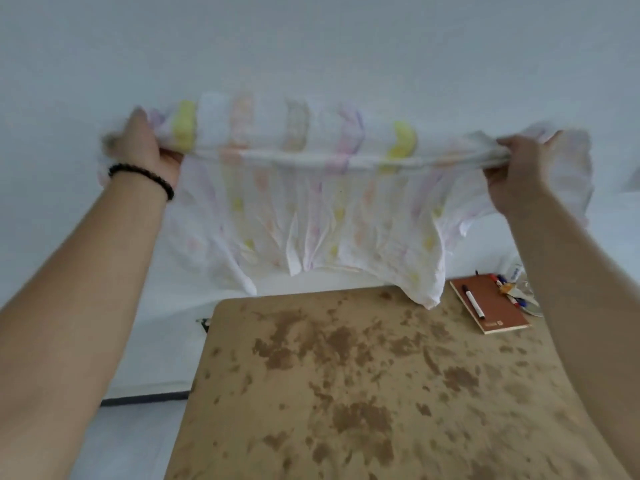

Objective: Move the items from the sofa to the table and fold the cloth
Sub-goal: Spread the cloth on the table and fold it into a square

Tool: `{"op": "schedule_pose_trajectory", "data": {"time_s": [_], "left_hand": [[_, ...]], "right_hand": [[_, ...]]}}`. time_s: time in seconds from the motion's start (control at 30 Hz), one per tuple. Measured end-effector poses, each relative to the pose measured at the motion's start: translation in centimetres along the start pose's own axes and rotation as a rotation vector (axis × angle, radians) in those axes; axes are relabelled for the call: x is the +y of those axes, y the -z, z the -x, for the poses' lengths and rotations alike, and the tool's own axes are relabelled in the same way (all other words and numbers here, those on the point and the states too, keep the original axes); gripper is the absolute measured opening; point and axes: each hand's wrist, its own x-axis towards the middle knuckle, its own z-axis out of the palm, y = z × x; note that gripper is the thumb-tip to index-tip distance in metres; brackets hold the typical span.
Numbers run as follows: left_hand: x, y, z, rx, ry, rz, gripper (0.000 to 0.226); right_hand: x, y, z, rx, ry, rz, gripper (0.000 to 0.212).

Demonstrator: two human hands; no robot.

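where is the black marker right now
In the head view, the black marker lies on the brown notebook at the far right corner of the table, just right of the hanging cloth.

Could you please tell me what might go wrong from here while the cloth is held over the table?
The cloth hangs with its low corner just beside the notebook; lowering it could brush the loose marker off the table. Also, the left hand and right hand grip bunched edges, so the fold may come out crooked.
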Motion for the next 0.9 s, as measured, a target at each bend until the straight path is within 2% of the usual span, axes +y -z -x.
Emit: {"op": "schedule_pose_trajectory", "data": {"time_s": [0.07, 0.13, 0.17, 0.23, 0.27, 0.33, 0.4, 0.43, 0.5, 0.57, 0.63, 0.7, 0.77, 0.9], "left_hand": [[-3.6, 4.8, 2.7, 0.135, 0.141, -0.086, 0.019], [-7.3, 9.9, 5.4, 0.244, 0.289, -0.142, 0.006], [-9.0, 12.3, 6.8, 0.287, 0.365, -0.178, 0.010], [-12.7, 17.5, 10.0, 0.402, 0.440, -0.241, 0.040], [-14.1, 20.2, 12.0, 0.479, 0.459, -0.219, 0.046], [-16.5, 24.6, 15.7, 0.671, 0.493, -0.163, 0.046], [-17.8, 29.6, 19.3, 0.804, 0.536, -0.214, 0.046], [-18.2, 32.0, 21.5, 0.813, 0.560, -0.422, 0.046], [-18.2, 35.2, 25.3, 0.848, 0.620, -0.646, 0.047], [-18.3, 38.1, 29.0, 0.829, 0.684, -0.777, 0.044], [-18.2, 40.7, 32.3, 0.884, 0.725, -0.807, 0.036], [-17.7, 42.8, 34.9, 0.899, 0.759, -0.818, 0.035], [-16.7, 44.3, 36.8, 0.906, 0.803, -0.921, 0.033], [-14.4, 46.8, 38.5, 0.888, 0.928, -1.332, 0.031]], "right_hand": [[2.7, 3.3, 3.2, 0.115, -0.101, 0.147, 0.041], [6.3, 7.2, 5.5, 0.253, -0.206, 0.299, 0.032], [8.2, 9.2, 6.4, 0.291, -0.266, 0.322, 0.035], [12.1, 13.6, 9.2, 0.313, -0.379, 0.376, 0.046], [13.7, 15.8, 10.4, 0.331, -0.425, 0.444, 0.047], [16.5, 19.7, 13.0, 0.397, -0.527, 0.638, 0.048], [18.8, 23.4, 15.8, 0.434, -0.588, 0.667, 0.045], [19.9, 25.1, 17.4, 0.436, -0.628, 0.674, 0.043], [21.8, 27.7, 20.5, 0.453, -0.720, 0.716, 0.042], [23.2, 30.2, 23.1, 0.489, -0.762, 0.722, 0.044], [23.8, 32.0, 25.9, 0.567, -0.789, 0.732, 0.041], [23.8, 33.2, 28.5, 0.620, -0.775, 0.744, 0.038], [23.4, 33.9, 30.6, 0.632, -0.740, 0.683, 0.045], [22.7, 36.1, 33.1, 0.623, -0.788, 0.704, 0.048]]}}
